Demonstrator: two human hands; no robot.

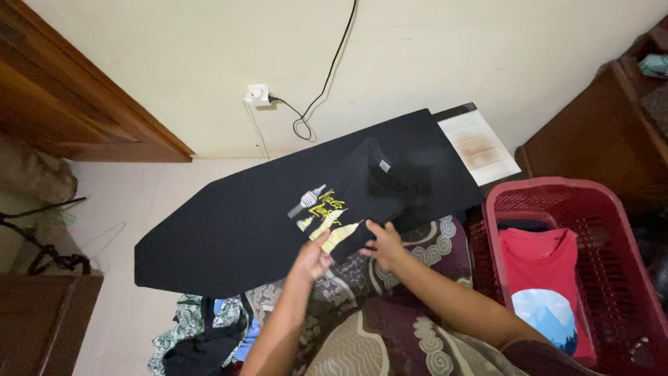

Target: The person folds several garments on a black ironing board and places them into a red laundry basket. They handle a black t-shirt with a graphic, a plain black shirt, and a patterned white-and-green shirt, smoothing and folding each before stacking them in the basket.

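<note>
While the folded black T-shirt with a yellow and white print point(348, 202) lies on the black ironing board point(229, 230), the left hand point(313, 256) and the right hand point(385, 244) pinch its near edge with curled fingers. Beside the board, a red plastic laundry basket point(626, 230) holds a red T-shirt with a round blue picture point(539, 264).

A matt black cloth shirt point(362, 198) with a slightly shiny yellow and white print lies on an ironing board point(229, 237) covered in the same dull black fabric. At the board's upper right end is a pale pad point(479, 147), scorched brown. At the right of the frame, a red plastic basket point(619, 237) with slotted walls holds a red cloth shirt point(539, 261). Brown wood point(76, 104) with a soft sheen fills the upper left.
</note>
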